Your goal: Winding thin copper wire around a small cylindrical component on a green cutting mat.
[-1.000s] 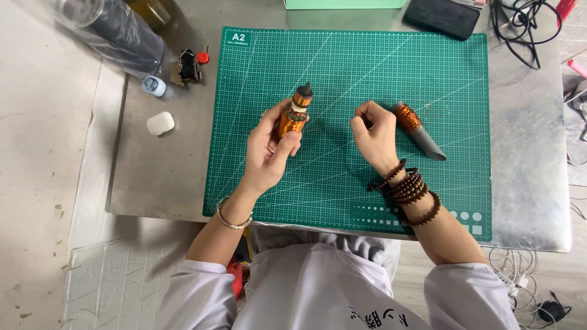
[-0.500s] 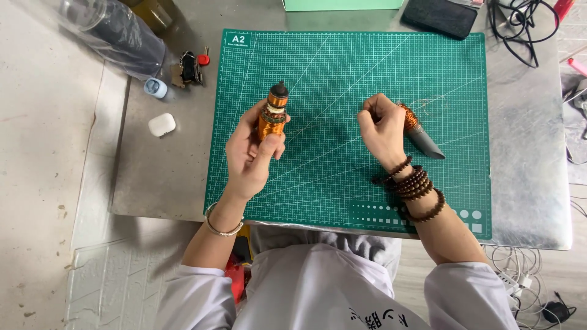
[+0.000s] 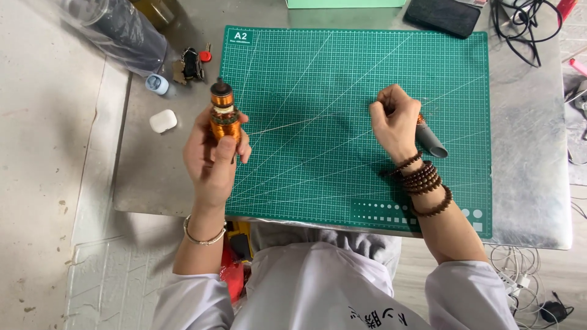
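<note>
A green cutting mat [image 3: 342,79] with a white grid covers most of a grey metal table [image 3: 526,153]. Left of the mat lie a white earbud case [image 3: 163,121], a small pale-blue cap [image 3: 157,84] and a bunch of keys [image 3: 191,65]. A dark phone [image 3: 443,14] rests at the mat's top edge. Black cables [image 3: 520,27] lie coiled at the top-right corner.

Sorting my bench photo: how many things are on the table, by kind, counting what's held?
Copper coil: 1
Grey tool: 1
Cutting mat: 1
Earbud cases: 2
Key bunch: 1
Black pouch: 1
Total: 7
</note>
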